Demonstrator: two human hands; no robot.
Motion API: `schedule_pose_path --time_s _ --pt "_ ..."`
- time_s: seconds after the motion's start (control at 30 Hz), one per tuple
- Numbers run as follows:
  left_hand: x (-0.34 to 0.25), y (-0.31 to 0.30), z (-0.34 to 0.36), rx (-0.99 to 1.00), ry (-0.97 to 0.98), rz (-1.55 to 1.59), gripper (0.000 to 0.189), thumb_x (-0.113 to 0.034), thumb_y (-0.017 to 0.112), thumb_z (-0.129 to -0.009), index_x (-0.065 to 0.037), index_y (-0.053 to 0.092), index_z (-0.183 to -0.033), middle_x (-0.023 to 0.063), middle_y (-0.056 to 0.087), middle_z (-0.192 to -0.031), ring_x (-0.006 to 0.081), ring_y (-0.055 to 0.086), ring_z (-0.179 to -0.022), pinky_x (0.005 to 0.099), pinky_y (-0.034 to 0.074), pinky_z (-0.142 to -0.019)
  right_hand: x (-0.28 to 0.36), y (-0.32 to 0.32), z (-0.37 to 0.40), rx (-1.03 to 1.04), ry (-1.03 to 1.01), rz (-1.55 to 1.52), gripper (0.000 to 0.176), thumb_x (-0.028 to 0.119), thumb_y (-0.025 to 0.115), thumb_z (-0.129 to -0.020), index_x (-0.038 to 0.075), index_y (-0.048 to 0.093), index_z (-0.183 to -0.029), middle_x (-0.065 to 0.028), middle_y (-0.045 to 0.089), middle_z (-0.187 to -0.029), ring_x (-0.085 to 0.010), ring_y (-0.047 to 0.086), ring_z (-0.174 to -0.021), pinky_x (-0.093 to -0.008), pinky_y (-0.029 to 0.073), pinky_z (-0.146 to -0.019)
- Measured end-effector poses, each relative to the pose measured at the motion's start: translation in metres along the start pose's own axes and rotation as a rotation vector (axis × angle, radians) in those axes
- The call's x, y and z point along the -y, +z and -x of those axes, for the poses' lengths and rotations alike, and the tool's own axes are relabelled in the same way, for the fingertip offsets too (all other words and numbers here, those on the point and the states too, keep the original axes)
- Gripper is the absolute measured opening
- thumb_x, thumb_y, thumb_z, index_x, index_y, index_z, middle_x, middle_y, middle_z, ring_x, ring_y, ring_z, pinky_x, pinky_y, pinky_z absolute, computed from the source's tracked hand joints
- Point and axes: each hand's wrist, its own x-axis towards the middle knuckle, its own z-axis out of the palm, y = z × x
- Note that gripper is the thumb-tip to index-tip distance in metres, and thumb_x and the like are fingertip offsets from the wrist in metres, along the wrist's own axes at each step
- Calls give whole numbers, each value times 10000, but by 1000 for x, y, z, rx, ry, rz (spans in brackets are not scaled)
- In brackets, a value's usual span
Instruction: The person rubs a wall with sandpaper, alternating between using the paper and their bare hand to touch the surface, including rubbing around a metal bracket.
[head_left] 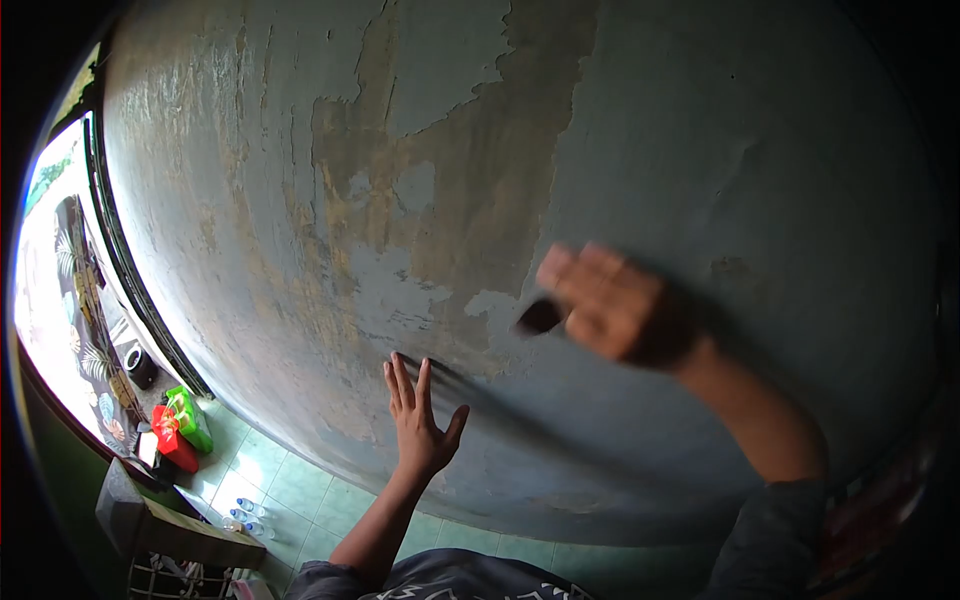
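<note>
A grey wall (680, 120) with flaking paint fills most of the view, and brownish bare patches (470, 190) show where the paint is gone. My left hand (418, 425) has its fingers spread, fingertips at the lower part of the wall. To the right and higher, my right hand (625, 310) is smeared by motion, its fingers closed around a small dark tool with a flat, blade-like end (540, 317). That end points left, close to the edge of a bare patch. The tool's handle is hidden in my hand.
A bright window or doorway (50, 230) with a leaf-patterned cloth (85, 300) is at the left. Red (174, 440) and green (190, 420) bags stand below it. Several clear bottles (250, 515) are on the tiled floor (300, 490), near a piece of furniture (190, 535).
</note>
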Motion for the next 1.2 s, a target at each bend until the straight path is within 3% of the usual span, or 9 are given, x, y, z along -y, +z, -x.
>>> schedule_pose_path --time_s 0.1,0.2,0.33,0.43,0.5,0.67,0.87,1.03,1.2 --pt "0 3 2 -8 -5 6 1036 -191 831 -820 -153 220 -1656 263 16 -1731 531 31 -1577 630 182 -1237 -54 -50 -7 -128 278 268 225 16 645 -957 33 564 -748 -189 728 -1259 -360 617 -1331 -523 521 -1090" --pt "-3 6 3 -21 -12 31 1034 -190 831 -822 -155 221 -1656 263 14 -1731 532 26 -1577 630 182 -1237 -28 -35 2 -98 111 164 204 37 609 -981 15 601 -778 -185 728 -1260 -356 633 -1310 -519 521 -1091" --pt "0 5 3 -20 3 13 1037 -192 831 -825 -154 215 -1658 261 10 -1732 531 18 -1577 630 178 -1238 41 -16 6 -141 29 -135 296 125 468 -1026 -4 733 -996 -167 736 -1256 -290 666 -1267 -437 532 -1069" --pt "2 8 3 -26 8 11 1040 -194 833 -824 -145 212 -1658 259 8 -1732 529 19 -1578 630 176 -1239 2 -39 11 -304 90 108 225 96 525 -1023 27 547 -810 -193 738 -1233 -346 662 -1264 -491 549 -1051" --pt "1 11 2 -45 4 26 1020 -228 826 -833 -133 229 -1654 281 19 -1725 541 24 -1574 646 188 -1218 -11 -36 8 -341 101 198 366 76 568 -1018 55 396 -695 -212 739 -1220 -393 660 -1258 -531 558 -1044" --pt "0 9 2 -42 17 42 1008 -239 824 -837 -127 241 -1651 291 33 -1721 547 34 -1571 652 197 -1207 53 27 39 53 31 -107 222 188 600 -1004 65 655 -827 -180 731 -1260 -304 692 -1225 -462 544 -1069" --pt "6 4 6 -6 20 23 999 -228 823 -835 -143 251 -1650 274 30 -1727 534 36 -1576 640 188 -1222 51 32 34 -53 75 -34 192 195 664 -963 81 663 -809 -126 761 -1191 -272 702 -1200 -452 520 -1093" --pt "0 2 5 -7 11 38 1005 -179 824 -830 -166 246 -1653 245 27 -1736 513 33 -1583 618 178 -1245 70 37 37 117 6 -67 179 206 694 -926 116 773 -1059 -26 750 -1250 -230 652 -1275 -473 478 -1125" --pt "7 4 7 18 7 19 970 -261 817 -851 -145 276 -1648 280 38 -1724 529 37 -1578 633 189 -1220 61 37 22 43 149 17 196 202 662 -944 137 794 -1074 -18 762 -1215 -217 624 -1317 -507 397 -1189"
